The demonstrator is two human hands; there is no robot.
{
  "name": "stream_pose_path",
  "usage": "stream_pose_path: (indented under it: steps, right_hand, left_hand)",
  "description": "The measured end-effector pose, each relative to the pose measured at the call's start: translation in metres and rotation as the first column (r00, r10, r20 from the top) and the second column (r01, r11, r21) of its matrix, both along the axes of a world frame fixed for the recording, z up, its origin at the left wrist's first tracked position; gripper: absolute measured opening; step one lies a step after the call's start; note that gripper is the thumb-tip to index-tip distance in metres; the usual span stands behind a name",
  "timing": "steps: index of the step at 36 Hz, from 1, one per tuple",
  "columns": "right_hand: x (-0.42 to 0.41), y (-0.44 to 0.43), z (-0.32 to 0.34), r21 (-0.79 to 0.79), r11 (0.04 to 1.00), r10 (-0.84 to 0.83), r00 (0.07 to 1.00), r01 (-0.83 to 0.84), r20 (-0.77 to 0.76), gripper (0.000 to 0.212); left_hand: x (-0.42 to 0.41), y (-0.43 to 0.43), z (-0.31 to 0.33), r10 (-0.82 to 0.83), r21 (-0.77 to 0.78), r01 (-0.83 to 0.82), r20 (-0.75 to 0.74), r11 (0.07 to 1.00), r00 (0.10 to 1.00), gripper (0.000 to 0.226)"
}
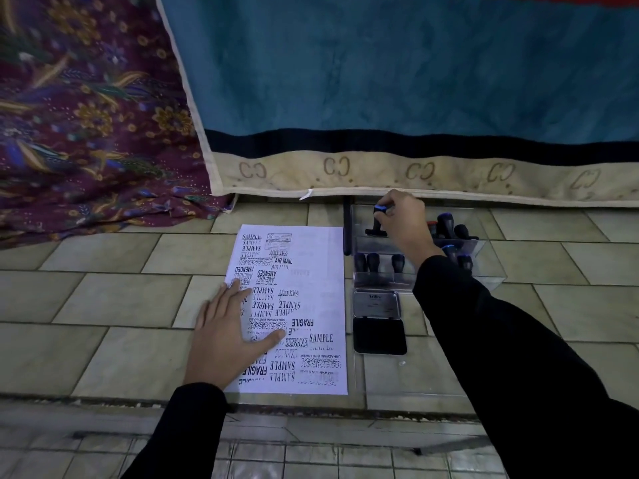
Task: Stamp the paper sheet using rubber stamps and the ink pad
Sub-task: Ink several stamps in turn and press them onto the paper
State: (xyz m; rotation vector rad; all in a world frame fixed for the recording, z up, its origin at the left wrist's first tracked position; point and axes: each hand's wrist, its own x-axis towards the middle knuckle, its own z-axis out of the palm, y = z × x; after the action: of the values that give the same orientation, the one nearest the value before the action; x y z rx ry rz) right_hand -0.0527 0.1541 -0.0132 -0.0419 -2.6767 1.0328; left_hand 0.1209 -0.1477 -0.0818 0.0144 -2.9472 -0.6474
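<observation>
A white paper sheet (311, 271) lies on the tiled floor, covered with many black stamp prints such as SAMPLE, FRAGILE and AIR MAIL. My left hand (228, 330) rests flat on its left half, fingers spread. To the right, an ink pad (379, 335) lies with its lid (377, 303) folded back. Behind it stands a clear tiered stamp rack (491, 271) holding several black rubber stamps (373, 261). My right hand (403, 219) grips the handle of a black rubber stamp with a blue top (377, 219) at the rack's back left.
A teal blanket with a beige patterned border (380, 171) hangs down just behind the rack. A purple floral cloth (86, 133) lies at the back left. A step edge (276, 406) runs across the floor in front of the paper.
</observation>
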Motion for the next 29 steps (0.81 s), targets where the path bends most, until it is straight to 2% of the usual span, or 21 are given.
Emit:
stream_pose_path:
  steps: [4,10,19,23,26,29]
  right_hand:
    - [-0.002,-0.003,-0.002,0.021,1.0,0.013,0.999,-0.013,0.034,0.013]
    - [-0.006,-0.008,-0.004,0.063,0.997,0.022,0.976,-0.036,0.215,0.019]
    - [-0.009,-0.012,0.002,0.136,0.989,0.019,0.953,-0.063,0.302,0.013]
    - [-0.009,-0.012,0.006,0.143,0.988,0.017,0.963,-0.057,0.268,0.016]
    - [0.003,-0.013,0.015,0.104,0.994,0.007,0.992,-0.02,0.126,0.015]
    - [0.024,-0.012,0.018,0.195,0.981,0.006,0.998,-0.018,0.061,0.013]
  left_hand:
    - [0.0,-0.001,0.0,-0.001,-0.001,0.001,0.007,1.0,1.0,0.101]
    - [-0.001,0.0,0.0,-0.005,-0.005,0.005,0.002,1.0,1.0,0.104]
    - [0.0,0.0,0.002,-0.002,-0.006,0.002,0.01,1.0,1.0,0.105]
    - [0.001,0.001,0.004,0.0,-0.004,0.0,0.011,1.0,1.0,0.106]
    - [0.001,0.002,0.004,0.003,0.006,-0.003,0.01,1.0,1.0,0.105]
    - [0.002,0.002,0.005,0.001,0.011,-0.002,0.01,1.0,1.0,0.104]
